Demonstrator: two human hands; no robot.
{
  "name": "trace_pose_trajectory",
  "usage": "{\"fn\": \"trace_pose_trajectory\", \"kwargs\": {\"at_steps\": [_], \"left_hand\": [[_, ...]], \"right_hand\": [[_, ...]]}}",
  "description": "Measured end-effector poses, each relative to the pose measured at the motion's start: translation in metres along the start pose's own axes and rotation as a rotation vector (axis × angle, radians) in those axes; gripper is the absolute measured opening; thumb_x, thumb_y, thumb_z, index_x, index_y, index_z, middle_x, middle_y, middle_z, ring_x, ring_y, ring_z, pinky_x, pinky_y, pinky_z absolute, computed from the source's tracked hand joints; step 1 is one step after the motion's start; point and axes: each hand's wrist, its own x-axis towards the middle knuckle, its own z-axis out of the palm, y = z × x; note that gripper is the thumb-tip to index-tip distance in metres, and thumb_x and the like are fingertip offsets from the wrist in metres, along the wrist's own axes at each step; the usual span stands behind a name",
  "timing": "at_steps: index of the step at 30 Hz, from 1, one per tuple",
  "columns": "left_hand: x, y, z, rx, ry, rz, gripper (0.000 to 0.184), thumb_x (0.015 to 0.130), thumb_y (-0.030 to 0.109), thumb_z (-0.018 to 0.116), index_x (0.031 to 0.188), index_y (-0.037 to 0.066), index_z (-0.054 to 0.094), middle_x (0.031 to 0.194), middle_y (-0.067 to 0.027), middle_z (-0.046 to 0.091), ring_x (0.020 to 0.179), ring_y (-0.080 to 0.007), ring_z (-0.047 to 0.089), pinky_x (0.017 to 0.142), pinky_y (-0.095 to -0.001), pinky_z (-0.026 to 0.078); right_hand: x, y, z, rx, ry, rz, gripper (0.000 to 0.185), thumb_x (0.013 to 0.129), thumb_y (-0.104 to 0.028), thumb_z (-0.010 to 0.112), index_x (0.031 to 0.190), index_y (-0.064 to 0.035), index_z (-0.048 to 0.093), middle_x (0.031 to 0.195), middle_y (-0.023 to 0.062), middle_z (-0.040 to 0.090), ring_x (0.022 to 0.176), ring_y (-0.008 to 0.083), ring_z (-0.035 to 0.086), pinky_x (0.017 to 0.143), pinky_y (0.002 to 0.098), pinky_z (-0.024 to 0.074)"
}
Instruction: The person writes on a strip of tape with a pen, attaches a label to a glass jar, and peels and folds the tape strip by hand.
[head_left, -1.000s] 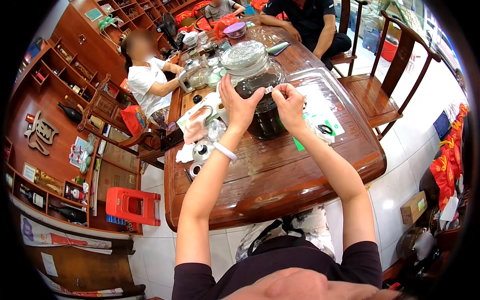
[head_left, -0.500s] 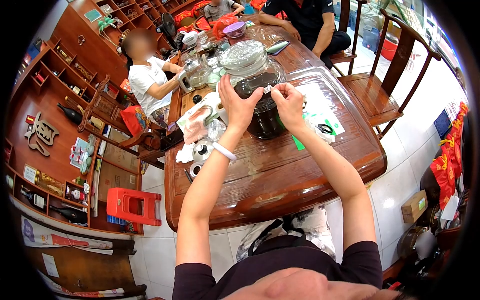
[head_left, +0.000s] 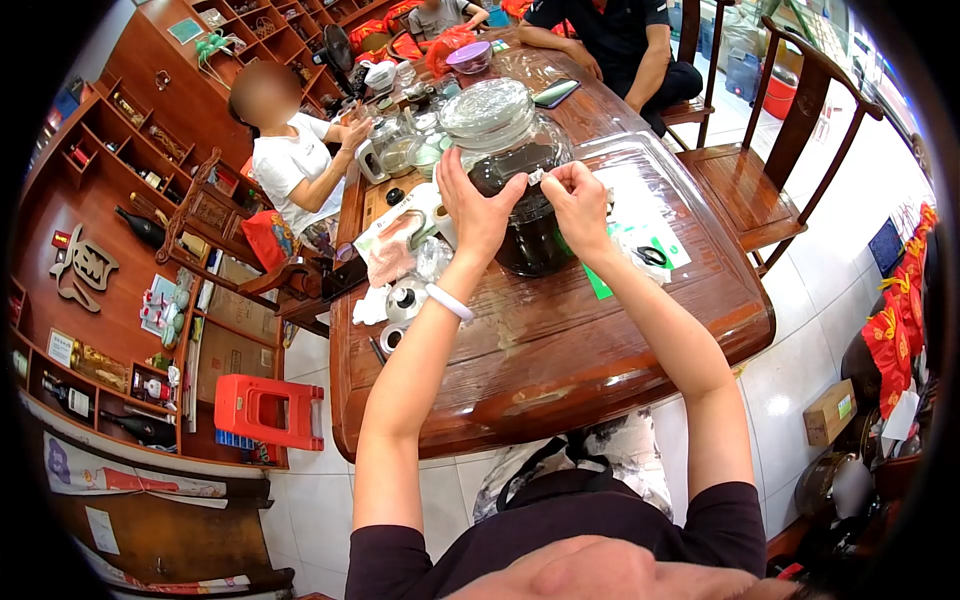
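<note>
A big glass jar [head_left: 541, 247] with dark contents stands on the wooden table, its clear lid [head_left: 487, 107] on top. My left hand [head_left: 478, 207] rests against the jar's near left side, fingers stretched and apart, a white bangle [head_left: 449, 302] on the wrist. Its thumb points at a small whitish piece [head_left: 535, 177] in front of the jar. Thumb and forefinger of my right hand [head_left: 578, 208] are pinched at that piece. What exactly it is cannot be made out.
Scissors [head_left: 651, 256] lie on white and green sheets right of the jar. A teapot [head_left: 407, 297], a tape roll [head_left: 391, 338] and glass kettles [head_left: 396, 152] stand to the left. Two people sit at the table. A red stool [head_left: 268, 412] stands on the floor.
My hands and the jar stay in place. The person in white at the left has leaned back and raised their hands away from the glass kettle.
</note>
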Motion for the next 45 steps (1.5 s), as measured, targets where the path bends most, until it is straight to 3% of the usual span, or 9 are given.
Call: {"fn": "trace_pose_trajectory", "kwargs": {"at_steps": [13, 21, 25, 27, 31, 32, 36, 43, 45], "left_hand": [[0.000, 0.001, -0.003, -0.002, -0.026, 0.007, 0.097, 0.062, 0.039, 0.077, 0.131, -0.006, 0.025, 0.136, -0.0242, 0.027, 0.130, -0.0383, 0.020, 0.108, -0.0455, 0.017], [-0.002, 0.004, -0.003, 0.039, -0.028, -0.008, 0.101, 0.060, 0.039, 0.078, 0.132, -0.006, 0.024, 0.137, -0.0235, 0.026, 0.131, -0.0383, 0.019, 0.108, -0.0460, 0.016], [-0.002, 0.000, 0.001, 0.053, -0.002, 0.013, 0.101, 0.059, 0.037, 0.079, 0.132, -0.006, 0.024, 0.137, -0.0236, 0.026, 0.131, -0.0387, 0.019, 0.108, -0.0462, 0.016], [-0.002, 0.001, 0.001, 0.039, 0.007, 0.006, 0.100, 0.058, 0.035, 0.079, 0.132, -0.006, 0.025, 0.137, -0.0236, 0.026, 0.130, -0.0386, 0.019, 0.108, -0.0461, 0.016], [-0.004, 0.003, -0.001, 0.091, 0.013, 0.031, 0.098, 0.061, 0.032, 0.079, 0.132, -0.008, 0.025, 0.136, -0.0243, 0.028, 0.129, -0.0372, 0.025, 0.107, -0.0423, 0.021], [-0.004, 0.004, -0.002, 0.106, 0.008, 0.030, 0.100, 0.060, 0.034, 0.080, 0.132, -0.008, 0.025, 0.136, -0.0245, 0.028, 0.129, -0.0374, 0.024, 0.107, -0.0426, 0.021], [-0.005, 0.007, -0.005, 0.161, -0.004, 0.039, 0.104, 0.058, 0.039, 0.081, 0.132, -0.009, 0.025, 0.136, -0.0248, 0.028, 0.130, -0.0380, 0.024, 0.107, -0.0433, 0.021], [-0.005, 0.008, 0.000, 0.172, 0.044, 0.049, 0.103, 0.058, 0.039, 0.081, 0.132, -0.008, 0.026, 0.136, -0.0244, 0.029, 0.129, -0.0382, 0.025, 0.107, -0.0443, 0.022], [-0.006, 0.005, 0.003, 0.123, 0.047, 0.037, 0.104, 0.057, 0.043, 0.080, 0.133, -0.006, 0.026, 0.138, -0.0233, 0.027, 0.131, -0.0384, 0.021, 0.107, -0.0467, 0.018]], "right_hand": [[0.003, 0.024, -0.018, 0.343, -0.059, 0.120, 0.022, 0.082, -0.012, 0.066, 0.094, -0.0033, 0.050, 0.081, -0.0012, 0.054, 0.068, 0.0048, 0.048, 0.060, 0.0176, 0.0396], [0.002, 0.006, -0.010, 0.227, 0.015, -0.068, 0.050, 0.075, -0.018, 0.072, 0.113, -0.0001, 0.045, 0.110, 0.0095, 0.048, 0.096, 0.0160, 0.049, 0.081, 0.0288, 0.0412], [0.004, 0.027, -0.005, 0.174, -0.001, -0.124, 0.049, 0.074, -0.017, 0.071, 0.112, -0.0003, 0.045, 0.122, 0.0128, 0.044, 0.112, 0.0230, 0.043, 0.093, 0.0327, 0.0339], [0.005, 0.034, -0.003, 0.164, 0.006, -0.143, 0.049, 0.074, -0.018, 0.071, 0.112, -0.0012, 0.045, 0.122, 0.0122, 0.044, 0.112, 0.0223, 0.042, 0.095, 0.0338, 0.0314], [0.009, 0.021, -0.011, 0.331, -0.078, 0.082, 0.056, 0.077, -0.020, 0.070, 0.121, -0.0005, 0.041, 0.122, 0.0101, 0.044, 0.109, 0.0195, 0.044, 0.094, 0.0327, 0.0333], [0.007, 0.003, -0.012, 0.443, -0.090, 0.140, 0.067, 0.076, -0.024, 0.071, 0.127, 0.0025, 0.036, 0.123, 0.0131, 0.043, 0.111, 0.0211, 0.043, 0.096, 0.0321, 0.0327], [0.020, -0.001, -0.008, 0.233, -0.133, 0.026, 0.083, 0.071, -0.027, 0.076, 0.130, 0.0071, 0.029, 0.128, 0.0187, 0.040, 0.118, 0.0255, 0.040, 0.100, 0.0326, 0.0308], [0.029, 0.013, -0.003, 0.165, -0.134, 0.004, 0.084, 0.069, -0.025, 0.077, 0.131, 0.0066, 0.029, 0.126, 0.0187, 0.042, 0.117, 0.0235, 0.041, 0.099, 0.0320, 0.0318], [0.027, 0.002, -0.007, 0.352, -0.206, 0.154, 0.083, 0.069, -0.025, 0.077, 0.130, 0.0064, 0.031, 0.127, 0.0185, 0.043, 0.117, 0.0229, 0.042, 0.099, 0.0313, 0.0327]]}}
